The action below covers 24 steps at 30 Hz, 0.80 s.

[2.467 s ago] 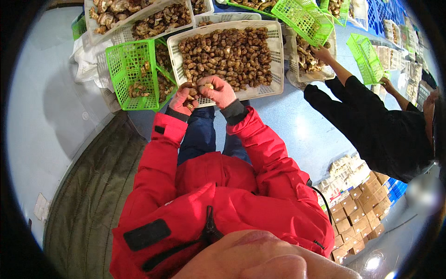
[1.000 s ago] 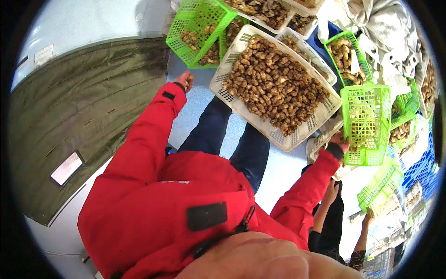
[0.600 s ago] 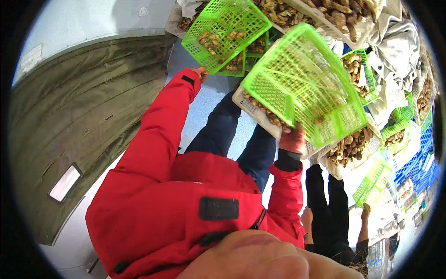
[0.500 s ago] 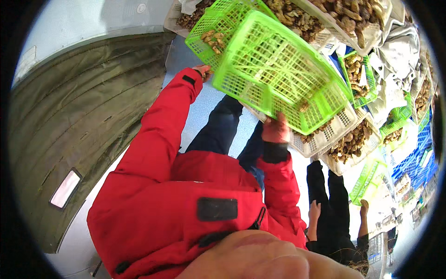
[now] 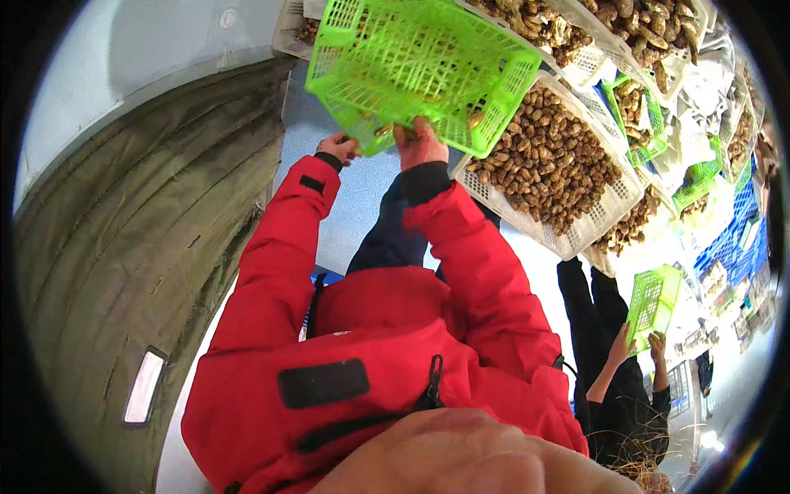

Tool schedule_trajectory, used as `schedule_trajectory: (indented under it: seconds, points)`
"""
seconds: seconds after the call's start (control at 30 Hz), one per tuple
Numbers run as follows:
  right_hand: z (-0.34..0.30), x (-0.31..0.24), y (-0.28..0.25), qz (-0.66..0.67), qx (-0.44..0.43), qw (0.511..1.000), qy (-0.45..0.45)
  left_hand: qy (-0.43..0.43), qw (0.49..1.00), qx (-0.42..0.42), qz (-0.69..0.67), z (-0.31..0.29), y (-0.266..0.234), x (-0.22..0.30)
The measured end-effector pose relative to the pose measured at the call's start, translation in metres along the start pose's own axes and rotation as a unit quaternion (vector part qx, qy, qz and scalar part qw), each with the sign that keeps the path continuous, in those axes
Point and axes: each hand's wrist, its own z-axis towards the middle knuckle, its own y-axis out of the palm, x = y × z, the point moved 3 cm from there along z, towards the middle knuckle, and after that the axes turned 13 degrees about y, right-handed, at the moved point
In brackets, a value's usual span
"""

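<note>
In front of me two bright green plastic mesh baskets overlap, one set into the other; the upper green basket [image 5: 411, 62] covers most of the lower one. A few brown pieces show through the mesh. My right hand [image 5: 421, 146] grips the near rim of the upper basket, thumb inside it. Just to its left, my left hand [image 5: 339, 148] is closed at the near left corner of the lower green basket [image 5: 341, 107]. Some of its fingers are hidden. To the right lies a white crate [image 5: 568, 235] holding many small brown, mushroom-like pieces [image 5: 551, 160].
More crates of brown mushroom-like pieces [image 5: 646, 25] stand at the far right, beside a small green basket [image 5: 650, 148] and a blue crate [image 5: 732, 239]. A co-worker in black holds a green basket [image 5: 654, 309] at right. A quilted olive curtain [image 5: 140, 222] hangs at left.
My right hand has swung the upper green basket leftward, off the white crate and over the other green basket. The white crate's brown pieces are now uncovered. The co-worker's green basket has risen slightly.
</note>
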Motion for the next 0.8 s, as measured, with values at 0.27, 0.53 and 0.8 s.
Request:
schedule_trajectory:
  seconds: [0.27,0.53,0.8]
  points:
    - [0.0,-0.034,0.011,-0.077,0.001,0.997,-0.007,-0.019,0.983,-0.031,-0.178,0.023,0.009,-0.016]
    - [-0.036,-0.074,-0.117,-0.088,-0.018,0.996,-0.004,-0.01,0.964,0.007,-0.264,-0.047,0.013,0.009]
    - [-0.036,-0.254,-0.229,-0.331,0.341,0.817,-0.325,-0.033,0.813,-0.368,-0.449,-0.093,0.148,0.084]
